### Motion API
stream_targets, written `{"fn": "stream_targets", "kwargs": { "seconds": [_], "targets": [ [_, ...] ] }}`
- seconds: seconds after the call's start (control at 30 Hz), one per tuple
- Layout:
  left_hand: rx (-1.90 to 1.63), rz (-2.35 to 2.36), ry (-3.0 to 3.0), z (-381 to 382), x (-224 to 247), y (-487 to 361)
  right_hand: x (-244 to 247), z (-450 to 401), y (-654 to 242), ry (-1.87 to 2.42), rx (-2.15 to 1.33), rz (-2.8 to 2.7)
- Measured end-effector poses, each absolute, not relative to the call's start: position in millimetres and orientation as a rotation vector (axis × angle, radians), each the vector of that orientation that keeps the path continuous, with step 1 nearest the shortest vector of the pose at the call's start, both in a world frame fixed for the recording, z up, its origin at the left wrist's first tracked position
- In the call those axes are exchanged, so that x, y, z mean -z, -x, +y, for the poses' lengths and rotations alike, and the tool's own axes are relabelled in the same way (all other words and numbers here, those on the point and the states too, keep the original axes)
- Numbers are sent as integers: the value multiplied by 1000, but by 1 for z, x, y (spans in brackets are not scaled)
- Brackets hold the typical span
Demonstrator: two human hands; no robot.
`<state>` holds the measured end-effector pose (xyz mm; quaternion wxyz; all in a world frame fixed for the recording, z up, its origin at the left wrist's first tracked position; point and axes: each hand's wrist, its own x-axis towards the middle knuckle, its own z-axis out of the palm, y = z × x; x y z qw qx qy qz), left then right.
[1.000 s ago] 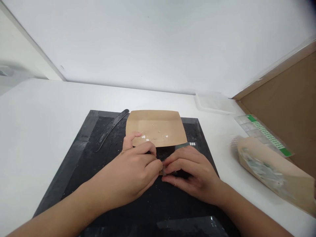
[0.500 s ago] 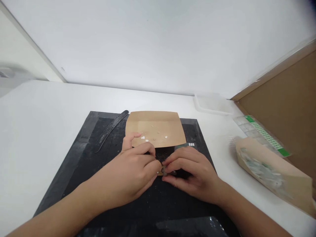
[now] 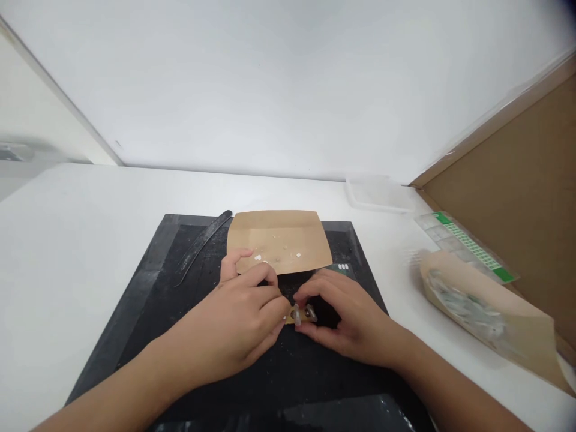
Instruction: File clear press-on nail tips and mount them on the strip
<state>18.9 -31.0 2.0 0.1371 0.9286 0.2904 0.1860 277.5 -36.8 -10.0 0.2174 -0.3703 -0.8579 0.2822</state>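
A small yellowish strip [image 3: 303, 314] with dark round spots and small clear pieces standing on it lies low over the black mat. My left hand [image 3: 245, 312] is closed on the strip's left end, its little finger raised over the brown paper tray. Around the strip's right part, my right hand [image 3: 346, 315] has thumb and index finger curved, with a clear piece [image 3: 297, 315] between their tips. Behind the hands sits the brown paper tray [image 3: 281, 231] with small white bits in it. The strip's left end is hidden by my left fingers.
A black curved file [image 3: 200, 243] lies on the black mat [image 3: 148, 288] at the left. To the right are a paper tray of clear pieces [image 3: 531, 336], a green-labelled clear case [image 3: 472, 249] and a translucent tray [image 3: 378, 195]. Cardboard stands at the far right.
My right fingers have spread a little, and more of the strip and its clear pieces shows between them. The whole view has shifted slightly.
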Motion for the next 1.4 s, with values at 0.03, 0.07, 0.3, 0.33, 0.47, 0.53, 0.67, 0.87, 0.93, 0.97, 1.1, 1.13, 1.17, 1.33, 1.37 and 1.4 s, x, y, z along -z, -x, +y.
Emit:
{"fn": "stream_targets", "kwargs": {
  "seconds": [0.03,0.07,0.3,0.33,0.47,0.53,0.67,0.87,0.93,0.97,1.1,1.13,1.17,1.33,1.37,1.4],
  "targets": [
    [-550,841,-2689,-31,-2,-19,10,-37,-277,1038,-782,-2382],
    [-562,839,-2691,-31,-2,-19,10,-37,-277,1049,-781,-2385],
    [-680,829,-2686,-28,-2,-23,12,-39,-278,1114,-802,-2371],
    [-699,825,-2679,-28,-2,-24,12,-39,-278,1118,-797,-2374],
    [-713,806,-2654,-27,-1,-25,11,-40,-279,1129,-801,-2392],
    [-713,795,-2648,-28,-1,-25,10,-40,-278,1131,-800,-2403],
    [-735,792,-2627,-28,0,-25,9,-40,-278,1128,-790,-2407],
    [-737,830,-2545,-27,0,-26,9,-42,-277,1141,-784,-2395],
    [-725,833,-2519,-27,-1,-26,8,-42,-277,1141,-785,-2391],
    [-722,835,-2511,-27,-1,-26,8,-42,-277,1140,-784,-2391],
    [-753,838,-2497,-26,-5,-27,9,-42,-277,1129,-799,-2389],
    [-771,837,-2485,-26,-6,-28,9,-42,-277,1127,-807,-2385],
    [-789,832,-2469,-26,-7,-28,9,-42,-277,1126,-813,-2381],
    [-916,864,-2400,-27,-7,-28,8,-41,-278,1112,-817,-2382],
    [-957,876,-2385,-28,-6,-28,7,-41,-278,1107,-815,-2389],
    [-992,882,-2369,-28,-4,-28,7,-41,-278,1097,-807,-2397]
  ]
}}
